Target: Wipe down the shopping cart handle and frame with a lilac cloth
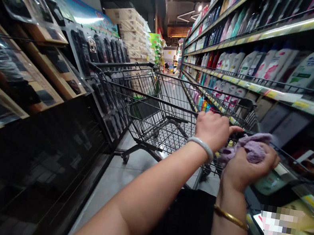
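Observation:
A black wire shopping cart (160,100) stands in front of me in the aisle, turned at an angle. My left hand (212,130) is closed over its near top bar, knuckles up and thumb pointing right. Around that wrist sits a pale bangle (201,143). Just to the right, my right hand (244,165) is closed on a crumpled purple cloth (256,151) at the near right corner of the cart. Whether these fingers also grip the cart is hidden. A thin gold bracelet (230,217) circles my right wrist.
Shelves (281,30) of shampoo bottles (311,68) run along the right, close to the cart. Packaged goods hang on a rack (96,46) at left, above a dark panel (30,164). Stacked boxes (130,27) stand farther ahead. Grey tiled floor (131,174) shows beneath the cart.

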Demonstrator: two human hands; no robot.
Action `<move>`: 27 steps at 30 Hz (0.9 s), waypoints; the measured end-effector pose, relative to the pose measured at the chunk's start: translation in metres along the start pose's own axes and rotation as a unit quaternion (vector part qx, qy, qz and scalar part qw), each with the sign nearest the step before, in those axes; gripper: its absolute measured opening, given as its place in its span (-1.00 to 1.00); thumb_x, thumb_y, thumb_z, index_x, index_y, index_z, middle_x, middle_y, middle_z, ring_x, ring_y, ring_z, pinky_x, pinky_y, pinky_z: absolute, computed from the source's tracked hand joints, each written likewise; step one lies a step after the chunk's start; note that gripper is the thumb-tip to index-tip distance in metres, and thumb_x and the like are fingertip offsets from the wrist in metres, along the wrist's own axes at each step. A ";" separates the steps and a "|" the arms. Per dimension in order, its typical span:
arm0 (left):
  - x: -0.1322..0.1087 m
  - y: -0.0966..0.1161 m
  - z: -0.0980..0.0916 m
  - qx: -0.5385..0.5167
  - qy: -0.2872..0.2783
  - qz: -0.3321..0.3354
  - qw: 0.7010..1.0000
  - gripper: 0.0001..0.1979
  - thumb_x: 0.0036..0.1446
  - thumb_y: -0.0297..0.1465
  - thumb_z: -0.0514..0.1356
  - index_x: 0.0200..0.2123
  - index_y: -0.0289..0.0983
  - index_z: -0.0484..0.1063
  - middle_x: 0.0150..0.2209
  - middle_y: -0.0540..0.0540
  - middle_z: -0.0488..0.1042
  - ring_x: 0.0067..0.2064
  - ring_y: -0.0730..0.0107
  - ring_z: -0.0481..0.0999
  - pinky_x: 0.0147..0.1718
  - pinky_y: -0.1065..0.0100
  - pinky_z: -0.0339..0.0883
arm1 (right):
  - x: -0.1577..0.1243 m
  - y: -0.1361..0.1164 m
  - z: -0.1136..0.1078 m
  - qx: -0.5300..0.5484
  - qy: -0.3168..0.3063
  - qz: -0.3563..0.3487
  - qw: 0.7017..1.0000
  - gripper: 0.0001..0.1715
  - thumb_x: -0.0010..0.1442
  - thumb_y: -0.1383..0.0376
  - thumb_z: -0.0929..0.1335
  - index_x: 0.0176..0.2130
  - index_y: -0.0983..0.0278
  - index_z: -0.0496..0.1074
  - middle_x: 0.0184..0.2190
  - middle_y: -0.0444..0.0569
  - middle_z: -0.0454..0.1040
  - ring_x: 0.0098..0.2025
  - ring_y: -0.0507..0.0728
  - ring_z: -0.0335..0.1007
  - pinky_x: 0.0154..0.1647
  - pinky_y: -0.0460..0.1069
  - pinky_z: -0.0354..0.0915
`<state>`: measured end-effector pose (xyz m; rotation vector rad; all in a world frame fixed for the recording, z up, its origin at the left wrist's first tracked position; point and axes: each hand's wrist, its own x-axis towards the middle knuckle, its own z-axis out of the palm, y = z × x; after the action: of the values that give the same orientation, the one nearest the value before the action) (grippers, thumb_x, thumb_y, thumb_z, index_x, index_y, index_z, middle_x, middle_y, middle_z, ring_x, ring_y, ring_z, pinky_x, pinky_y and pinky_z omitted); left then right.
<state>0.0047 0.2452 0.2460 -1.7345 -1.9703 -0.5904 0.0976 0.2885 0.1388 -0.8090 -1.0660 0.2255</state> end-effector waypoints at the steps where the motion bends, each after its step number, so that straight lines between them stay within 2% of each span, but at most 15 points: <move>1: -0.001 0.002 0.000 -0.003 0.005 0.009 1.000 -0.26 0.36 0.16 -0.17 -0.23 -0.27 0.58 -0.22 -0.22 0.62 -0.08 0.07 0.56 -0.06 0.10 0.22 | 0.000 -0.005 0.000 0.007 0.007 -0.023 1.000 -0.68 0.00 0.41 0.41 -0.18 0.21 0.43 -0.10 0.02 0.43 0.07 0.26 0.41 0.27 0.31 0.30; 4: -0.004 0.003 -0.003 -0.002 0.002 0.049 0.999 -0.34 0.42 0.08 -0.17 -0.18 -0.25 0.56 -0.20 -0.18 0.63 -0.10 0.12 0.57 -0.11 0.13 0.20 | 0.001 -0.012 -0.002 0.027 0.012 -0.059 0.998 -0.74 -0.01 0.42 0.42 -0.24 0.23 0.48 -0.14 0.03 0.47 0.04 0.25 0.46 0.20 0.26 0.36; 7: -0.004 0.000 -0.010 0.021 -0.035 0.096 0.995 -0.45 0.47 -0.04 -0.14 -0.11 -0.20 0.55 -0.24 -0.14 0.61 -0.14 0.23 0.57 -0.22 0.21 0.18 | 0.001 -0.014 -0.003 0.018 0.068 -0.024 0.997 -0.71 0.02 0.39 0.41 -0.18 0.24 0.48 -0.11 0.07 0.48 0.03 0.24 0.46 0.18 0.26 0.39; 9: -0.001 -0.003 -0.016 0.017 -0.036 0.117 0.992 -0.53 0.47 -0.08 -0.07 -0.10 -0.20 0.56 -0.22 -0.15 0.60 -0.15 0.24 0.56 -0.26 0.23 0.17 | -0.003 -0.020 -0.002 0.007 0.102 -0.006 0.995 -0.73 0.06 0.37 0.40 -0.17 0.23 0.47 -0.09 0.08 0.48 0.03 0.23 0.46 0.17 0.24 0.39; 10: 0.001 -0.006 -0.019 0.017 -0.037 0.129 0.991 -0.57 0.46 -0.10 -0.03 -0.09 -0.19 0.56 -0.18 -0.15 0.59 -0.13 0.23 0.55 -0.25 0.24 0.17 | -0.006 -0.024 0.001 0.009 0.085 -0.010 0.996 -0.76 0.09 0.37 0.40 -0.17 0.23 0.48 -0.08 0.08 0.48 0.04 0.22 0.46 0.18 0.23 0.39; 12: 0.005 -0.011 -0.026 0.020 -0.046 0.152 0.987 -0.62 0.46 -0.16 0.00 -0.18 -0.18 0.57 -0.15 -0.13 0.58 -0.09 0.22 0.54 -0.22 0.25 0.19 | -0.012 -0.032 0.007 0.028 0.009 -0.019 0.999 -0.81 0.17 0.38 0.35 -0.17 0.20 0.48 -0.08 0.04 0.48 0.04 0.17 0.48 0.18 0.17 0.40; 13: 0.006 -0.015 -0.029 0.026 -0.050 0.154 0.986 -0.62 0.45 -0.16 0.00 -0.20 -0.18 0.57 -0.17 -0.13 0.58 -0.10 0.21 0.54 -0.21 0.25 0.19 | -0.013 -0.035 0.009 0.038 -0.006 -0.012 0.999 -0.83 0.20 0.37 0.34 -0.18 0.19 0.48 -0.06 0.03 0.48 0.02 0.15 0.48 0.15 0.15 0.41; 15: 0.007 -0.022 -0.034 0.041 -0.058 0.140 0.988 -0.55 0.45 -0.09 -0.01 -0.23 -0.21 0.56 -0.24 -0.16 0.59 -0.17 0.19 0.55 -0.25 0.25 0.18 | -0.013 -0.036 0.010 0.048 0.002 0.002 0.999 -0.84 0.18 0.37 0.36 -0.18 0.20 0.47 -0.07 0.01 0.46 0.02 0.14 0.48 0.16 0.14 0.41; 19: 0.005 -0.032 -0.037 0.084 -0.074 0.104 0.988 -0.39 0.42 0.05 -0.13 -0.22 -0.23 0.55 -0.31 -0.17 0.61 -0.28 0.20 0.55 -0.37 0.27 0.07 | -0.006 -0.031 0.005 0.044 0.089 0.035 0.994 -0.77 0.12 0.39 0.38 -0.17 0.22 0.46 -0.06 0.02 0.44 0.04 0.15 0.45 0.20 0.17 0.39; 20: 0.004 -0.033 -0.037 0.094 -0.072 0.100 0.988 -0.37 0.43 0.06 -0.16 -0.22 -0.22 0.55 -0.30 -0.16 0.62 -0.29 0.20 0.55 -0.38 0.27 0.05 | -0.006 -0.031 0.005 0.043 0.085 0.035 0.995 -0.77 0.12 0.40 0.38 -0.16 0.22 0.46 -0.05 0.02 0.44 0.04 0.15 0.45 0.21 0.16 0.39; 24: 0.000 -0.030 -0.034 0.103 -0.047 0.097 0.989 -0.30 0.41 0.10 -0.24 -0.25 -0.20 0.55 -0.32 -0.17 0.62 -0.29 0.20 0.55 -0.40 0.26 -0.01 | -0.007 -0.037 0.006 0.051 -0.005 0.019 0.999 -0.79 0.15 0.40 0.37 -0.17 0.20 0.47 -0.06 0.01 0.44 0.04 0.13 0.46 0.18 0.13 0.41; 27: -0.001 -0.027 -0.032 0.095 -0.044 0.095 0.990 -0.30 0.41 0.10 -0.23 -0.26 -0.20 0.55 -0.32 -0.18 0.62 -0.30 0.21 0.55 -0.40 0.26 -0.04 | 0.001 -0.031 0.000 0.028 0.037 0.025 0.999 -0.76 0.13 0.39 0.36 -0.15 0.21 0.45 -0.03 0.02 0.43 0.06 0.14 0.46 0.21 0.16 0.40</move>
<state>-0.0206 0.2222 0.2710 -1.8271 -1.8259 -0.2565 0.0919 0.2673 0.1604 -0.7891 -0.9660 0.2643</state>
